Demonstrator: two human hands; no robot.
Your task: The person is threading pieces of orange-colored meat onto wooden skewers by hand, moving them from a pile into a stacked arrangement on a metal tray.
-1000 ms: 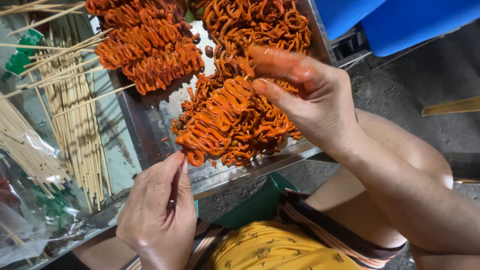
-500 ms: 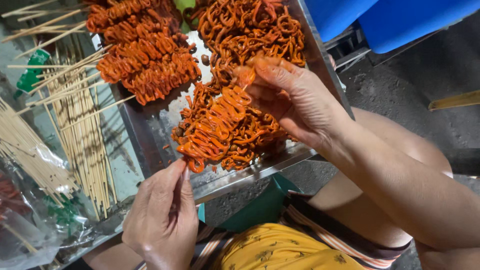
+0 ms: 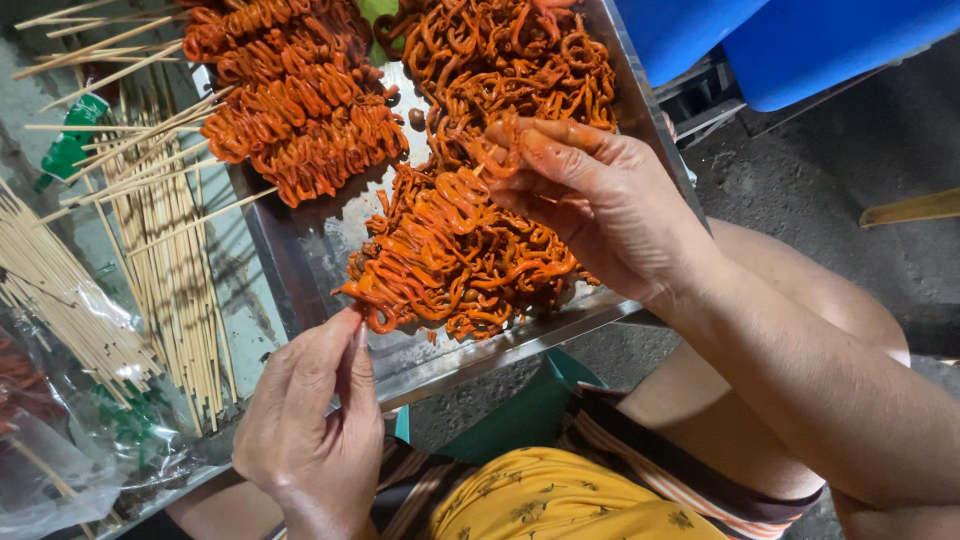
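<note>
Two hands at work over a steel tray (image 3: pixel 300 250) of orange-red marinated coiled strips. Our left hand (image 3: pixel 310 430) sits at the tray's near edge, fingers pressed together, pinching the butt of a bamboo skewer (image 3: pixel 357 335). That skewer runs up and away under a long threaded row of strips (image 3: pixel 430 245), which hides most of the stick. Our right hand (image 3: pixel 600 205), stained with sauce, is over the middle of the tray, thumb and fingertips pinching a strip at the far end of that row.

Done, as we judge it: several loaded skewers (image 3: pixel 290 110) lie stacked at the tray's far left corner, sticks poking out past the left edge. The one in hand looks nearly full.

Left to do: a loose heap of unthreaded strips (image 3: pixel 510 60) fills the far right part of the tray. Many bare skewers (image 3: pixel 165 260) lie on the table (image 3: pixel 235 290) beside the tray's left edge, more in a clear plastic bag (image 3: pixel 60 420) at near left.
</note>
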